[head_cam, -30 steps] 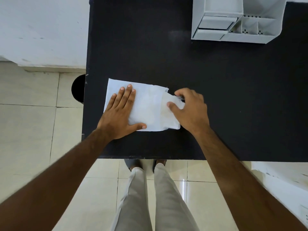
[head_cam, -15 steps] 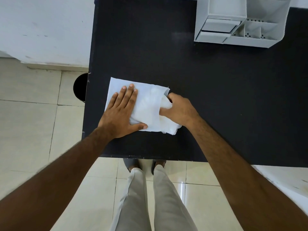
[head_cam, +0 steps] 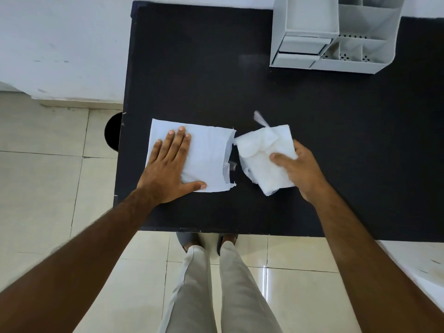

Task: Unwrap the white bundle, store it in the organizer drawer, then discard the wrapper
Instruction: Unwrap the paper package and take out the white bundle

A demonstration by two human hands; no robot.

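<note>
With the left hand (head_cam: 168, 169) pressed flat on the wrapper (head_cam: 206, 159) and the right hand (head_cam: 295, 169) in a closed grip on the bundle (head_cam: 262, 159), clear of the wrapper above the surface (head_cam: 336, 140), its loose folds could probably snag at the drawer (head_cam: 303, 45).

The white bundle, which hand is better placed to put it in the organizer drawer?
Probably the right hand: it already grips the white bundle, and the organizer stands on its side of the table. The left hand lies flat, pinning the wrapper.
</note>
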